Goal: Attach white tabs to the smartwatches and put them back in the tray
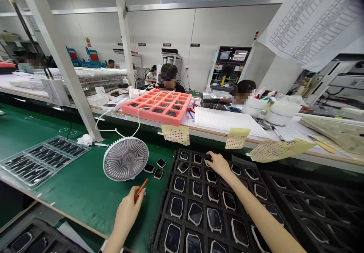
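Beside black tray (162, 207) | fan (126, 159), three watches (158, 174) | right forearm (253, 203) hides some slots

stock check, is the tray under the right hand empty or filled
Mostly filled: watches sit across the tray; the right arm hides part.

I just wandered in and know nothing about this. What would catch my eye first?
Probably the coral-pink tray on the raised shelf, with dark pieces in some compartments. Next might come the round white fan on the green bench, left of a black tray holding rows of watch-like pieces. Then the left hand, holding a thin orange stick, and the right hand, at the black tray's far row.
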{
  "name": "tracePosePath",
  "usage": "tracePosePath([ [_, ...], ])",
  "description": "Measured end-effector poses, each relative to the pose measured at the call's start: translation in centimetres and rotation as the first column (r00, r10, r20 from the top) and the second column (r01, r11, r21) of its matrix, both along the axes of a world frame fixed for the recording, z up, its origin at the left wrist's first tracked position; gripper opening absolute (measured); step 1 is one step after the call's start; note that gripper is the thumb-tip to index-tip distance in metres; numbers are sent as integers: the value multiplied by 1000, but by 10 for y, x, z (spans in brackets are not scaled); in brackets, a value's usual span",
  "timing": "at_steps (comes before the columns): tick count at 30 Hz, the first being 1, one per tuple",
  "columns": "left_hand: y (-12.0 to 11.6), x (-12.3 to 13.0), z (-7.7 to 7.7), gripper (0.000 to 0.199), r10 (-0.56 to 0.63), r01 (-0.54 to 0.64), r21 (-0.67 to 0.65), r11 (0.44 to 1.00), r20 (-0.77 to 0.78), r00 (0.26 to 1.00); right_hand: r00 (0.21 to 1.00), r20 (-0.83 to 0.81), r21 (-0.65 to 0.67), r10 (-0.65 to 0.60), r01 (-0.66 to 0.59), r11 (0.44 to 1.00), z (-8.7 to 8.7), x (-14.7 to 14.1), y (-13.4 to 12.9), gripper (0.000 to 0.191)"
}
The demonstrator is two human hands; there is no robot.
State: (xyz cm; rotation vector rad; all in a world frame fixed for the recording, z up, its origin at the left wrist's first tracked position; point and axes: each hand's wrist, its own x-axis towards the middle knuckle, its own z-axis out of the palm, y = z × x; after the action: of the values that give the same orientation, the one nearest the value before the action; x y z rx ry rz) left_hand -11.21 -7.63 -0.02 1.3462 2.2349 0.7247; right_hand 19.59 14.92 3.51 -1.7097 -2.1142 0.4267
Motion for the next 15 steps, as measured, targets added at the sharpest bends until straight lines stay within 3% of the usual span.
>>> tracePosePath([
  [5, 2, 21, 21, 34, -97, 86, 130, 988, 74, 993, 943, -333, -64, 16, -39, 997, 3, 2, 0, 25],
  [9, 8, 47, 45, 39, -249, 180, 275, 945, 244, 937, 768, -637, -135, 67, -196, 971, 16, -12, -16, 25],
  [12, 16, 71, 62, 40, -401, 248, 370, 895, 430, 809, 578, -810, -165, 97, -383, 909, 30, -34, -46, 36],
  [15, 27, 93, 73, 45, -460, 297, 353, 887, 627, 628, 399, -915, -174, 56, -515, 839, 44, -58, -82, 31],
])
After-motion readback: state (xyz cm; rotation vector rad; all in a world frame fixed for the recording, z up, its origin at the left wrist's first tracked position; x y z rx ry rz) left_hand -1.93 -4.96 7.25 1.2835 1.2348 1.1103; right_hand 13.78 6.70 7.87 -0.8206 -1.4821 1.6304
